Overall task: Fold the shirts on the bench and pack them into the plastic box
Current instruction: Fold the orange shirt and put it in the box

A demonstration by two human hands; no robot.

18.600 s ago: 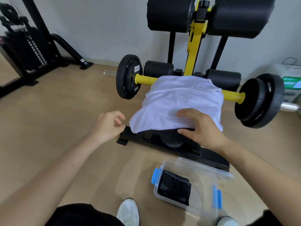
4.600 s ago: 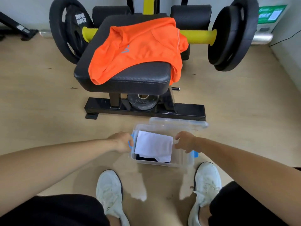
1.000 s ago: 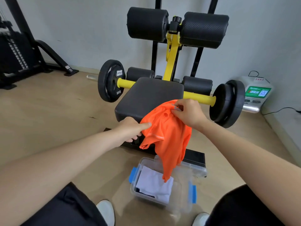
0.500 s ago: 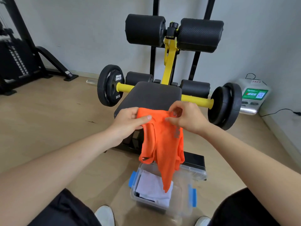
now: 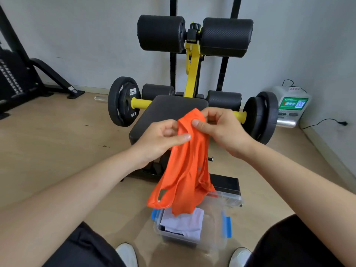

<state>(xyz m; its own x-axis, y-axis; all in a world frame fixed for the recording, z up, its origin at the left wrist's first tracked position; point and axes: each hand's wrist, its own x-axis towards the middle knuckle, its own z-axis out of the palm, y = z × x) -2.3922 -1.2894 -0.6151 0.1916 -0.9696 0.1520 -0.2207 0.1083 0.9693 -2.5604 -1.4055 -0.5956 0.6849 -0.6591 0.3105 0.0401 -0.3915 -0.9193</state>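
Observation:
An orange shirt (image 5: 187, 170) hangs in the air in front of the black bench pad (image 5: 165, 110). My left hand (image 5: 159, 139) pinches its top edge on the left and my right hand (image 5: 221, 130) pinches it on the right, the two hands close together. The shirt's lower end dangles over the clear plastic box (image 5: 213, 234) with blue clips on the floor. Inside the box lies a folded white shirt (image 5: 185, 222) on top of something dark. Nothing lies on the bench pad.
A yellow bar with black weight plates (image 5: 123, 101) crosses behind the bench, with foam rollers (image 5: 161, 33) above. A white device (image 5: 290, 105) with a cable sits at the right wall. A black machine (image 5: 15, 78) stands at the left. My shoes (image 5: 127, 255) flank the box.
The orange shirt is lifted clear of the bench pad and higher. My hands have come closer together at its top edge. The view has tilted up slightly.

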